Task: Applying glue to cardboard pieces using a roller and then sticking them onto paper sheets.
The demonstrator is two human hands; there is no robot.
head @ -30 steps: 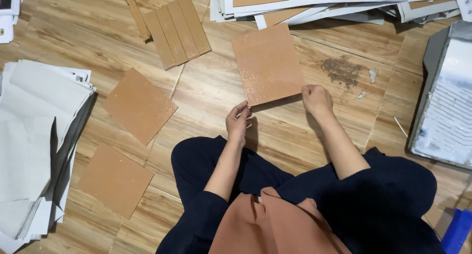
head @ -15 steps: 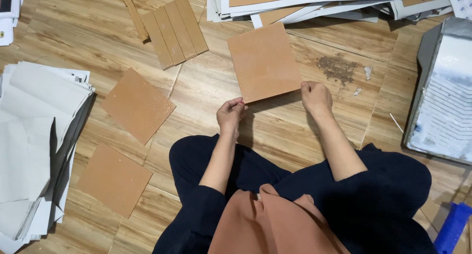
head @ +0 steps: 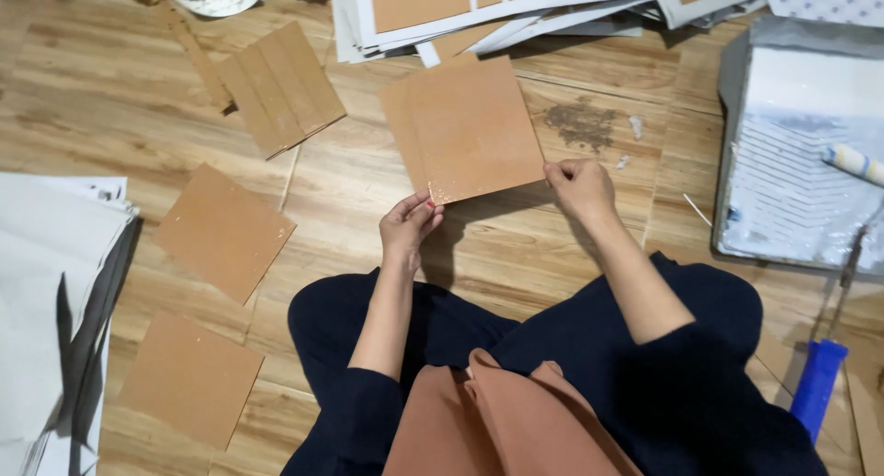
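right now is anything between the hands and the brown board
No. Both hands already grip the brown board: the left hand pinches its near left corner and the right hand holds its near right corner. Nothing visible lies between fingers and board; below it is bare wood floor.

Wooden floor (head: 110, 98) under you carries loose brown cardboard squares (head: 224, 229), a white paper stack (head: 41, 283) at left, a paint tray (head: 792, 163) at right.

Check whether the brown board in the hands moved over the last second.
Yes. The brown board lifted off the floor, away from the dark stain, toward the paper stack.
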